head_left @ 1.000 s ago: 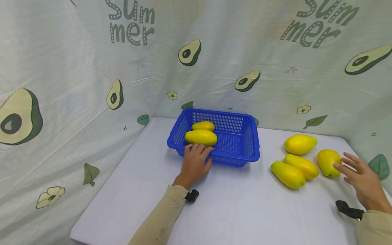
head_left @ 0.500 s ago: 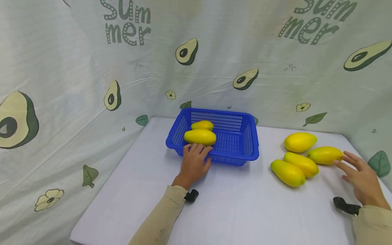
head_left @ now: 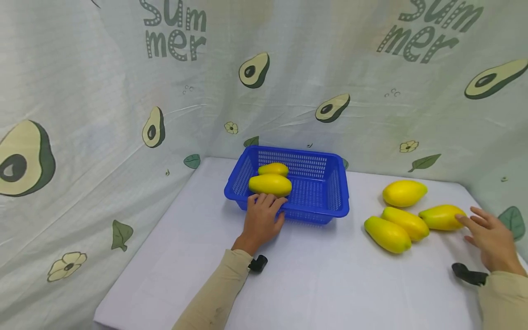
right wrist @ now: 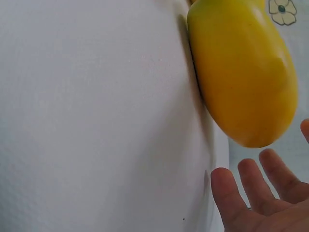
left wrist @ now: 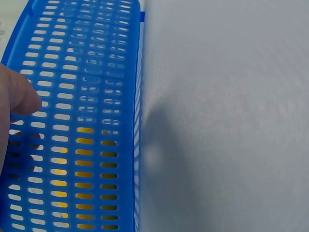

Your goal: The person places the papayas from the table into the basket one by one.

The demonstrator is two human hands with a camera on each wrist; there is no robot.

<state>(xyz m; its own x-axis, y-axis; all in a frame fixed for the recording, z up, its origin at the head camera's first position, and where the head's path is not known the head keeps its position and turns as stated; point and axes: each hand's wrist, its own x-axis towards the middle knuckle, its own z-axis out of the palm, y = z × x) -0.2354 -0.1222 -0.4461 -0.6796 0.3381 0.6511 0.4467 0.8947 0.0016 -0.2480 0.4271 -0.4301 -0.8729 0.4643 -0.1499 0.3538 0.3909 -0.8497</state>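
Observation:
My left hand [head_left: 261, 223] grips the front rim of a blue plastic basket [head_left: 317, 214]. In the left wrist view its thumb [left wrist: 24, 94] lies against the slotted outer wall, while the fingers show through the slots behind. Two yellow papayas lie in the basket's left part, a larger one [head_left: 270, 185] in front of a smaller one [head_left: 273, 169]. At the right, my right hand [head_left: 492, 238] is beside the outer end of another papaya [head_left: 442, 217]. The right wrist view shows its fingers [right wrist: 258, 188] spread and relaxed just off that papaya's rounded end.
Three more papayas lie left of and behind the right hand: one at the back [head_left: 404, 193], one in the middle [head_left: 406, 223] and one in front [head_left: 387, 234]. A white-covered table [head_left: 330, 279] bears everything. Behind it hangs a printed curtain [head_left: 288, 110].
The papaya by the right hand turned from end-on to sideways, then shifted slightly towards the front right. The right hand moved slightly right. The left hand and basket stayed put.

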